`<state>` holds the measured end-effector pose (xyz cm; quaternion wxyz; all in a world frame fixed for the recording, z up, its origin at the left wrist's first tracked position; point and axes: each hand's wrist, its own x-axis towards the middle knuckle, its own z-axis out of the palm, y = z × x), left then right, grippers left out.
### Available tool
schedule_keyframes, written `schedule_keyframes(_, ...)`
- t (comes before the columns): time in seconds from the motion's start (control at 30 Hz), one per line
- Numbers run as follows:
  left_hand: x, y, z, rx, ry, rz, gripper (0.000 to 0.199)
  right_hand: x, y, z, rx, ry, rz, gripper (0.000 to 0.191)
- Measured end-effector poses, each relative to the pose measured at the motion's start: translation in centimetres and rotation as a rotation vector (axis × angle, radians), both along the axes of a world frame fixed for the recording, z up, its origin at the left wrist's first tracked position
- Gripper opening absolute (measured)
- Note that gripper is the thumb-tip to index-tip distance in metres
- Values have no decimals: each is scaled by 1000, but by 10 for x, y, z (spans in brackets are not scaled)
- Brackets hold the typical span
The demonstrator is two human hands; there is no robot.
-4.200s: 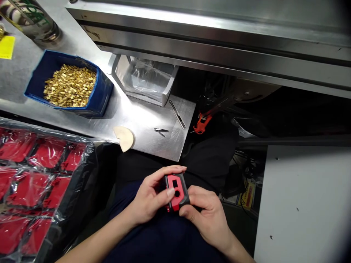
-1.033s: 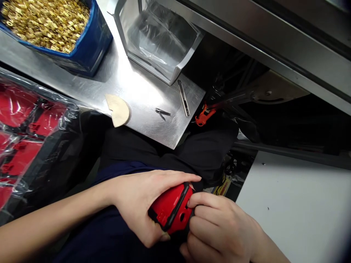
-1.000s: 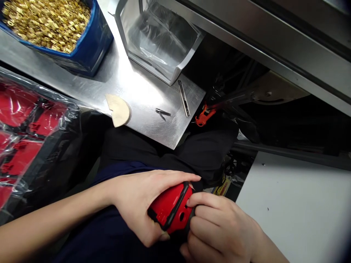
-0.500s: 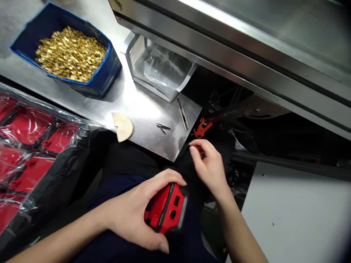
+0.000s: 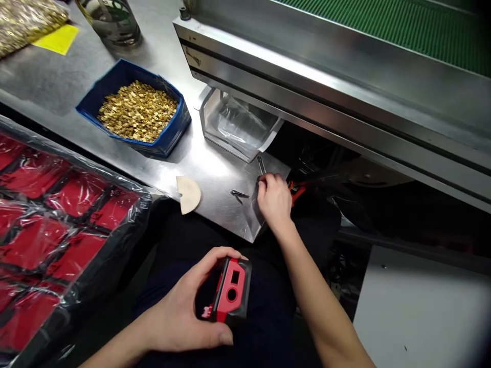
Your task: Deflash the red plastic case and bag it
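The person's left arm is coming in from the lower left, and the left hand (image 5: 172,314) is gripping a red-and-black housing (image 5: 231,299) over the lap, its thumb pressing along the near side while the fingers are curving around the far edge. The housing's red face, with a rectangular slot and a round hole, is showing beyond that grasp. The right forearm is stretching up and forward to the corner of the metal table (image 5: 215,166), where the right hand (image 5: 276,204) is hovering low or resting, back upward, I can't say which. Its fingers are bending inward at the near end of a slim metal tool (image 5: 261,164); whether they are pinching it, I cannot tell. Small clippers (image 5: 241,194) are lying to the left of that hand, and a beige disc (image 5: 190,195) is sitting farther left, near the table's edge.
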<state>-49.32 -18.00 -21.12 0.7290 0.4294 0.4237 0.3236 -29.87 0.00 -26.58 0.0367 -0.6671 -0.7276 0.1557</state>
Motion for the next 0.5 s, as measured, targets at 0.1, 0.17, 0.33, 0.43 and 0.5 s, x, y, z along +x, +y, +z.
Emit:
schedule_keyframes(0.1,1,1,-2,9,-11,-28,97,10,19,-7,-50,-9,-70,25)
schedule_keyframes(0.17,1,3,-2,16,-14,-33,97,15,27,-10,-101,11,-87,27)
schedule_keyframes(0.33,-1,2,-1,33,7,-29,94,36,8,4,-214,143,-62,18)
schedule_keyframes(0.43,0,-3,1,70,22,-8,97,59,-33,22,-311,396,-56,20)
schedule_keyframes(0.5,2,-4,3,124,26,1,98,76,-66,33,-343,670,-132,24)
